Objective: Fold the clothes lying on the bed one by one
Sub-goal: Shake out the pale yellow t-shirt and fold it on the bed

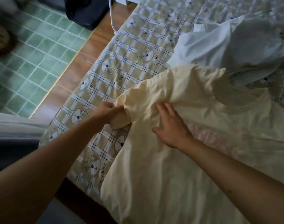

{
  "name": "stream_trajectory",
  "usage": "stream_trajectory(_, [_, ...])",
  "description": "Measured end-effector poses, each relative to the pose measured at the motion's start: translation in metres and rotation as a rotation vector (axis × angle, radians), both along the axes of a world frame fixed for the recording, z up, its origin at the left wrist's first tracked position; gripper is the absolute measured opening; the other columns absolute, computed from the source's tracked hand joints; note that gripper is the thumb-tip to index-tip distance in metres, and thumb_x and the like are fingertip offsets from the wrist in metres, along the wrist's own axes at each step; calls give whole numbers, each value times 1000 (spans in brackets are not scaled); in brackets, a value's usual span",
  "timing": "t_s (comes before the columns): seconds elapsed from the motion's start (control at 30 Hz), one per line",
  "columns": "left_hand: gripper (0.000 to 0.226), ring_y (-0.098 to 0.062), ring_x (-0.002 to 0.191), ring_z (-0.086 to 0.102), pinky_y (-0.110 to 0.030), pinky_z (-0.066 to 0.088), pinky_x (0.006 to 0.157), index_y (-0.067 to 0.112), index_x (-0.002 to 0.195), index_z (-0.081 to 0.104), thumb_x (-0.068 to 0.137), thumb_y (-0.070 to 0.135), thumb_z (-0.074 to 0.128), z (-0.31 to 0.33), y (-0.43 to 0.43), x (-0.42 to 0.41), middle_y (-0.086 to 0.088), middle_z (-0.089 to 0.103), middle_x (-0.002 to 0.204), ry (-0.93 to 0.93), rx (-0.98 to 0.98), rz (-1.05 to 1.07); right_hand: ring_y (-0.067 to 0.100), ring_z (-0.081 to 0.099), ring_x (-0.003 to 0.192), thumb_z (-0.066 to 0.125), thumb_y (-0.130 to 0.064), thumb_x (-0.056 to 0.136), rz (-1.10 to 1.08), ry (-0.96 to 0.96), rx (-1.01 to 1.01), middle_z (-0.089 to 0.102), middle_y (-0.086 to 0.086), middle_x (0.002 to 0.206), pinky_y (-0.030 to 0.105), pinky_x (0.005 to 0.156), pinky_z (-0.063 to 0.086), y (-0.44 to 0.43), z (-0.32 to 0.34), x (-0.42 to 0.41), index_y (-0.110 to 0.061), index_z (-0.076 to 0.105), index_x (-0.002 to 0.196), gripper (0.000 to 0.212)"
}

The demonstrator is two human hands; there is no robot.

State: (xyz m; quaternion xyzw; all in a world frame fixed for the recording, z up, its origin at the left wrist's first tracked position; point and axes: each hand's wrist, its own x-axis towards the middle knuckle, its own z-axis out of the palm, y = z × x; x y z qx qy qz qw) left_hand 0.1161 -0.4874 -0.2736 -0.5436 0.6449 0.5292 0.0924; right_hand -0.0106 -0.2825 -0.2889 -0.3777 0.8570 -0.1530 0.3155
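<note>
A pale yellow T-shirt (178, 167) with faint pink lettering lies spread over the bed (130, 65), which has a checked sheet with bear prints. My left hand (108, 111) grips the shirt's sleeve at its left side, fingers closed in the cloth. My right hand (170, 125) rests flat on the shirt body just right of that sleeve, fingers spread. Beyond the shirt lie a white garment (201, 46) and a grey garment (257, 46), both crumpled in a heap.
The bed's wooden frame edge (76, 65) runs along the left, with green floor tiles (33, 50) beyond it. A dark bag (88, 10) and a white cable (112, 18) sit at the top. Grey fabric (15, 126) lies at the lower left.
</note>
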Motion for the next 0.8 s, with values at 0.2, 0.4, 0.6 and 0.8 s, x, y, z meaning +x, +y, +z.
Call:
stream_trajectory(0.2, [19, -23, 99, 68, -31, 60, 74, 11, 115, 62, 97, 16, 61, 33, -39, 13, -8, 67, 112, 576, -106, 38, 31, 34, 137, 65, -40, 83, -20, 79, 31, 28, 9, 152, 37, 115, 30, -17, 0, 7, -18, 31, 148, 77])
stream_trajectory(0.4, [14, -23, 83, 65, -38, 59, 70, 10, 93, 59, 96, 3, 48, 18, -62, 32, -9, 63, 99, 137, -168, 80, 30, 41, 130, 62, -39, 76, -1, 229, 40, 37, 8, 144, 41, 112, 32, -16, -6, 14, -16, 38, 143, 75])
stream_trajectory(0.6, [51, -19, 63, 61, -24, 46, 49, 8, 95, 66, 92, 59, 57, -6, -60, 14, -9, 68, 88, -112, -201, 64, 29, 42, 122, 61, -43, 79, -33, 298, 90, 41, 6, 132, 39, 109, 28, -30, -5, 12, -23, 40, 137, 65])
stream_trajectory(0.8, [26, -20, 89, 66, -33, 58, 75, 13, 117, 63, 97, 29, 61, 2, -64, -8, -3, 67, 100, 128, -260, 159, 28, 45, 116, 59, -39, 79, -72, 345, -29, 43, 6, 128, 38, 105, 32, -44, 1, 16, -22, 46, 133, 58])
